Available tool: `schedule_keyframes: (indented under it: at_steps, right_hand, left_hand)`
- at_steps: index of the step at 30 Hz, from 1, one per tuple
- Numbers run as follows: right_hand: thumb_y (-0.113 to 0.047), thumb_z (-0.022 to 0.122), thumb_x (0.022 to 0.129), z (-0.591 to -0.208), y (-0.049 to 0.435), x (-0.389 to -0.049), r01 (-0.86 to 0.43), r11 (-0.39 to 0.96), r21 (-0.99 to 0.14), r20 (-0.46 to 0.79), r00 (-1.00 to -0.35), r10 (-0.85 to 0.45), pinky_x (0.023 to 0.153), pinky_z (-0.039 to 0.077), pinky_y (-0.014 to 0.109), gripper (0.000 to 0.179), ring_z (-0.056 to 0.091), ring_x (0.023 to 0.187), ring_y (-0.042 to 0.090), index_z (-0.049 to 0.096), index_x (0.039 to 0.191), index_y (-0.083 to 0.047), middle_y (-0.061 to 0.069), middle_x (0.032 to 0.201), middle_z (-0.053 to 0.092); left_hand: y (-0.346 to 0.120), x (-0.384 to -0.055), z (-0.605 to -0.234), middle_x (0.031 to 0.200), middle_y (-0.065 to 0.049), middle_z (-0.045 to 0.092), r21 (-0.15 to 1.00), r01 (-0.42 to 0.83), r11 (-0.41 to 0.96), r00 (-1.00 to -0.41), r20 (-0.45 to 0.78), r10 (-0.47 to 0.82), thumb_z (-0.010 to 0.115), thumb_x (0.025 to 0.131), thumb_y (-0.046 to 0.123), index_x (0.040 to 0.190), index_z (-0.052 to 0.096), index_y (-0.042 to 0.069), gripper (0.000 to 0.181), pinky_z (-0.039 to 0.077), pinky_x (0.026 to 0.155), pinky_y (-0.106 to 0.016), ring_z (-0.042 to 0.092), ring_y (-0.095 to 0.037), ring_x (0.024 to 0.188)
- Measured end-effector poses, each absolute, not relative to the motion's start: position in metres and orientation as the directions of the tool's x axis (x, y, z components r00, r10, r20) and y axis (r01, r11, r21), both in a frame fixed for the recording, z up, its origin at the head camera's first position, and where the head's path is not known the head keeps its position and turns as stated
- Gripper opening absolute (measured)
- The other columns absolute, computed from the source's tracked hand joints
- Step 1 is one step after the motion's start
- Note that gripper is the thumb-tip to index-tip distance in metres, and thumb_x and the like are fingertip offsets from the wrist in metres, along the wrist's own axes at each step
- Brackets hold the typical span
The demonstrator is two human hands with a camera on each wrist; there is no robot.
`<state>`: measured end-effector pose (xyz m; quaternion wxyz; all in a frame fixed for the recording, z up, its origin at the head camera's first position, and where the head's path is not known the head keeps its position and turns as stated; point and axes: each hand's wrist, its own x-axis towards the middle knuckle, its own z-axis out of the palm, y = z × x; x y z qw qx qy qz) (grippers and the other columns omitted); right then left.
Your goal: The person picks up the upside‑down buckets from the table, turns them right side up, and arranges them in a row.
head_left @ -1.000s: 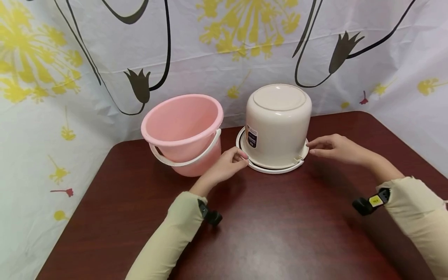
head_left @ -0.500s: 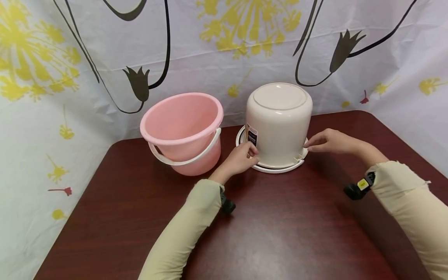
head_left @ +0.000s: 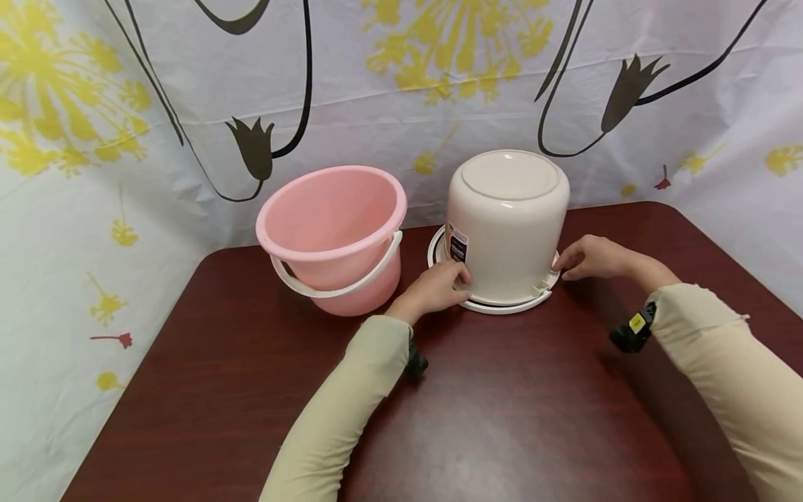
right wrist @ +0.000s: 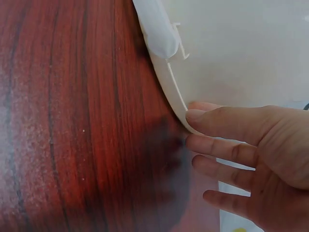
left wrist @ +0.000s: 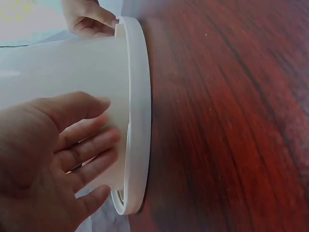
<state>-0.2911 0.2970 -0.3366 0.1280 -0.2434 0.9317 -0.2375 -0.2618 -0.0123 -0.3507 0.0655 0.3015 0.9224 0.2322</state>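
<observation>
Hanging loosely bent in the left wrist view, thumb and fingers apart, your left hand [head_left: 439, 286] is just beside the cream bucket [head_left: 508, 230]; head view shows mostly its back. Right wrist view gives what head view barely does: your right hand [head_left: 590, 258] pinching that bucket's rim [right wrist: 174, 92] between thumb and index finger, other fingers spread, near the white handle [right wrist: 161, 36].

Around you, left to right: pink bucket [head_left: 332, 252], mouth up, bail [head_left: 307, 289] slung low across its front, clear only from head view. Then the cream bucket, upside down on the brown table [head_left: 489, 404], narrow gap between the two, white handle lying round its rim. Floral cloth [head_left: 351, 90] hangs behind both. Your left hand blocks part of that handle.

Can't tell if your left fingertips touch the bucket. Label [head_left: 459, 245] print too small to read. Left sleeve [head_left: 339, 411] and right sleeve [head_left: 721, 362] run out of frame.
</observation>
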Motion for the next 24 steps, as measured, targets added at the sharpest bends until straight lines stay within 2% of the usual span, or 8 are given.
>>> schedule_keyframes:
  at_steps: [4,9,18,24]
  right_hand:
    - [-0.003,0.072,0.074,-0.340,0.298,-0.294,-0.400,0.777,-0.486,-0.118,-0.851,-0.512,0.064,0.048,0.022,0.017,0.059,0.073,0.009,0.070,0.091,-0.001,0.008,0.084,0.068]
    - [-0.004,0.072,0.073,-0.344,0.296,-0.295,-0.396,0.790,-0.468,-0.104,-0.863,-0.494,0.062,0.046,0.023,0.013,0.057,0.072,0.010,0.070,0.086,-0.004,0.004,0.080,0.067]
    - [-0.003,0.072,0.074,-0.354,0.293,-0.296,-0.417,0.802,-0.428,-0.056,-0.873,-0.484,0.068,0.047,0.032,0.010,0.058,0.077,0.017,0.067,0.080,-0.008,0.002,0.081,0.065]
    - [-0.003,0.072,0.074,-0.356,0.294,-0.295,-0.412,0.816,-0.406,-0.027,-0.887,-0.461,0.072,0.047,0.038,0.010,0.060,0.082,0.022,0.069,0.081,-0.008,0.006,0.085,0.066]
  left_hand:
    - [-0.011,-0.264,-0.351,0.100,-0.006,0.058,0.469,0.558,0.684,-0.772,-0.008,0.636,0.069,0.081,0.015,0.099,0.063,0.005,0.022,0.039,0.082,-0.020,0.052,-0.016,0.094]
    - [-0.010,-0.265,-0.354,0.100,-0.005,0.060,0.423,0.604,0.675,-0.728,-0.051,0.684,0.071,0.077,0.010,0.101,0.067,0.006,0.024,0.038,0.085,-0.019,0.053,-0.016,0.096]
    - [-0.009,-0.263,-0.357,0.102,-0.002,0.060,0.384,0.588,0.712,-0.756,-0.052,0.653,0.073,0.077,0.009,0.099,0.069,0.010,0.022,0.036,0.089,-0.018,0.052,-0.013,0.102]
    - [-0.009,-0.264,-0.357,0.101,-0.002,0.061,0.373,0.618,0.692,-0.736,-0.035,0.676,0.072,0.077,0.008,0.098,0.069,0.009,0.021,0.036,0.089,-0.018,0.052,-0.014,0.101]
